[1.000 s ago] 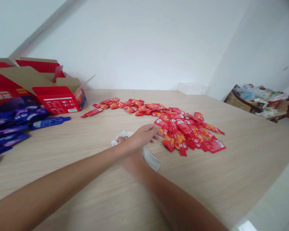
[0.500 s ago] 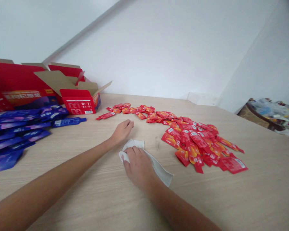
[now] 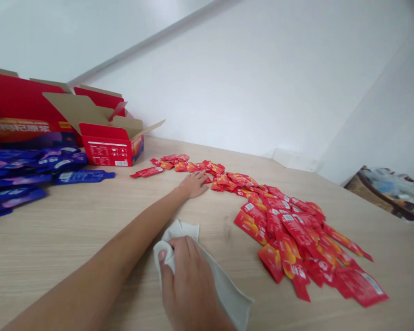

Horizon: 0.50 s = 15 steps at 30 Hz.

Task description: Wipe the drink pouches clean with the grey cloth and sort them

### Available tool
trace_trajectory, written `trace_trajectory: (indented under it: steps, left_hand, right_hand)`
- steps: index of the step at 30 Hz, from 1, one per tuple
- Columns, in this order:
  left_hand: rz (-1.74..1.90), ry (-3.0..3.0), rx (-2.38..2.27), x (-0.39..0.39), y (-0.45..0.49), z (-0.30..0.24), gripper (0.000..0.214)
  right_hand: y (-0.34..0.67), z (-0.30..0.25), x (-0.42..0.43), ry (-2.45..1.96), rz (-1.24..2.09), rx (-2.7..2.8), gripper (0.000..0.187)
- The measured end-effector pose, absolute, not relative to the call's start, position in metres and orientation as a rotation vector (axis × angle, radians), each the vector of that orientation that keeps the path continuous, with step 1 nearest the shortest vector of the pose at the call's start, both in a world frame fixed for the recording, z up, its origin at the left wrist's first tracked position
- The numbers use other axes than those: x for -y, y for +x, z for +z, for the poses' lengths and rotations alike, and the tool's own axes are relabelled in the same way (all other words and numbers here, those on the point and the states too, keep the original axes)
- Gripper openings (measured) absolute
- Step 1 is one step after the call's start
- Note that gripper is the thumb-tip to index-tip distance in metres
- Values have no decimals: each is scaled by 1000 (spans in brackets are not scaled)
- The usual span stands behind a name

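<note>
My right hand (image 3: 188,280) grips a white cloth (image 3: 224,287) that lies bunched on the wooden table (image 3: 134,216), part of it trailing toward the lower right. Farther out, my left hand (image 3: 194,184) reaches to the near edge of a line of red sachets (image 3: 239,181), its fingers stretched out and touching or almost touching a few of them. The sachets curve round to a bigger heap (image 3: 293,234) on the right. One red sachet (image 3: 147,172) lies apart, left of my left hand.
At the left stand open red cartons, a small one (image 3: 106,145) before a larger one (image 3: 20,108). Blue pouches (image 3: 31,168) are piled in front of them. A white wall (image 3: 227,92) borders the table's back. Beyond the right edge are plastic bags (image 3: 393,184).
My left hand has moved forward and right to the red sachets, and its fingers have opened out. My right hand, still on the cloth, appears lower and nearer. The camera view has shifted.
</note>
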<state>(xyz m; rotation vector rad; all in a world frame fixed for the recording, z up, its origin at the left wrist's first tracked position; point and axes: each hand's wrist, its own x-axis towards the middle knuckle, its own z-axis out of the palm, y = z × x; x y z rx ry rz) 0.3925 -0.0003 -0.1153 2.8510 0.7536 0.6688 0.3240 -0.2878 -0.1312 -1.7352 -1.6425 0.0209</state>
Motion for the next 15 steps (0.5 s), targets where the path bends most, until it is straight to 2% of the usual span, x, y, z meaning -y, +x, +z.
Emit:
trace_trajectory:
  steps: [8, 15]
  left_hand:
    - [573, 2841, -716, -9, 388, -120, 44]
    - [488, 2903, -519, 49, 295, -107, 43]
  right_hand:
    - [327, -134, 285, -1652, 31, 1516, 12]
    - [332, -128, 287, -1525, 55, 1378, 17]
